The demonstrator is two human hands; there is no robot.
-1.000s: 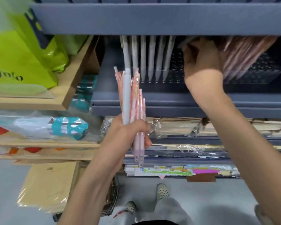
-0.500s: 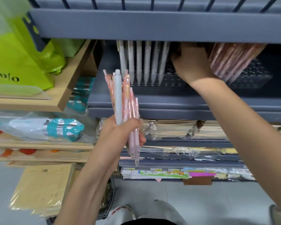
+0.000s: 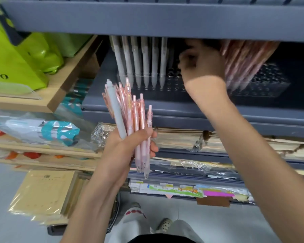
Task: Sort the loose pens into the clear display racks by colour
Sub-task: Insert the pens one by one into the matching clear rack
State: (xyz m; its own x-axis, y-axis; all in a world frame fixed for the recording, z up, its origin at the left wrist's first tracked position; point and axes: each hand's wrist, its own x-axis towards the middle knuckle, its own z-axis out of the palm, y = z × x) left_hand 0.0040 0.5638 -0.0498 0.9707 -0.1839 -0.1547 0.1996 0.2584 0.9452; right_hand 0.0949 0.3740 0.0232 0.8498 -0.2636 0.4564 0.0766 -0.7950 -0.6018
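My left hand [image 3: 130,146] grips a bundle of pink pens [image 3: 135,113] with one grey pen [image 3: 115,109] among them, held upright in front of the grey shelf. On that shelf stands a clear display rack [image 3: 263,85]. A row of grey pens [image 3: 144,64] fills its left part and pink pens [image 3: 242,58] lean in its right part. My right hand [image 3: 200,62] is inside the shelf between the two groups, blurred, fingers curled, touching the pink pens' left side. Anything it holds is hidden.
The upper shelf's grey front edge [image 3: 147,16] hangs low over the rack. A green bag [image 3: 16,64] sits on a wooden shelf [image 3: 63,88] to the left. Wrapped paper packs [image 3: 182,137] fill the lower shelves. Yellow notebooks [image 3: 46,192] lean near the floor.
My right hand has drawn back a little and to the left, away from deep under the upper shelf. The left hand and its bundle stay about where they were.
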